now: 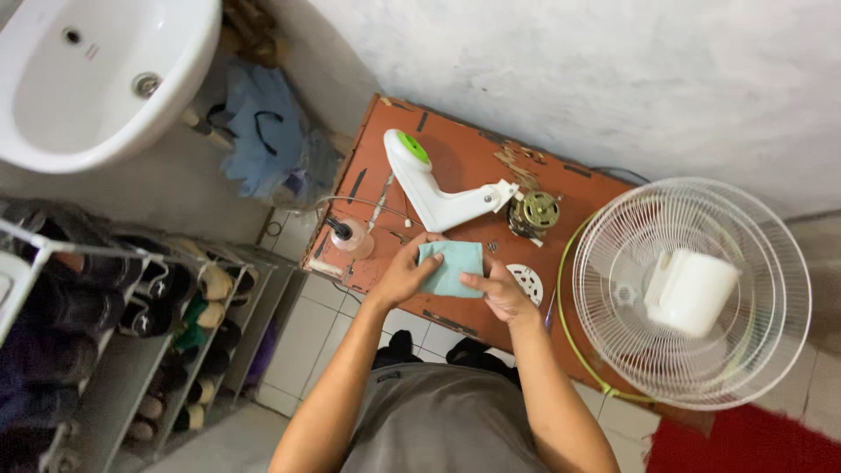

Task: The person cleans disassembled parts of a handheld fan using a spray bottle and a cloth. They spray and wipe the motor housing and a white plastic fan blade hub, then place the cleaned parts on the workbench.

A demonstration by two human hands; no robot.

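Note:
Both my hands hold a small teal cloth (451,267) over the near edge of a reddish-brown table (455,158). My left hand (405,273) grips its left side, and my right hand (501,292) pinches its right side. Just beyond the cloth lies a white fan stand (431,186) with a green knob, joined to a bare fan motor (534,213). A small round white vented cover (526,282) lies right beside my right hand.
A white wire fan guard (692,293) holding a white housing (689,290) rests at the table's right end. A small clear bottle (350,236) stands left of the cloth. A white washbasin (96,79) hangs upper left above a shoe rack (131,324). A red mat (745,442) lies lower right.

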